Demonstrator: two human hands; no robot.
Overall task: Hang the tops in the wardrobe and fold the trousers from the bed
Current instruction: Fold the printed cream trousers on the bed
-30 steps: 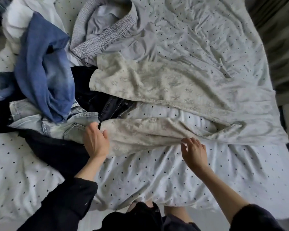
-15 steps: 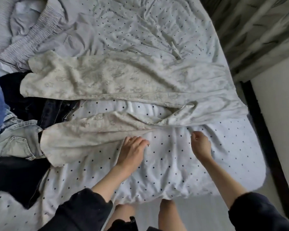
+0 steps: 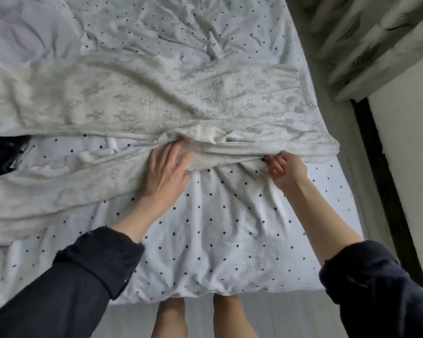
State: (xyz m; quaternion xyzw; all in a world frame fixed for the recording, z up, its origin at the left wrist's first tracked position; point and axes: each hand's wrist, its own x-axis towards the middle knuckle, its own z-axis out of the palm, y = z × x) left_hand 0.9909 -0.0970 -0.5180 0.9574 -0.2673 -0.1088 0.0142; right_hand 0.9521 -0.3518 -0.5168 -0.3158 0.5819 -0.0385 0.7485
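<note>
While we lean over the dotted bed (image 3: 217, 240), the cream trousers (image 3: 132, 98) lie flat across it, long axis left to right, waistband toward the right edge, both legs running off left. Our left hand (image 3: 165, 173) presses flat, fingers spread, on the crotch fold; our right hand (image 3: 287, 168) pinches the near waistband corner. Half a second ago both hands hovered short of the cloth, and the view has since swung right
</note>
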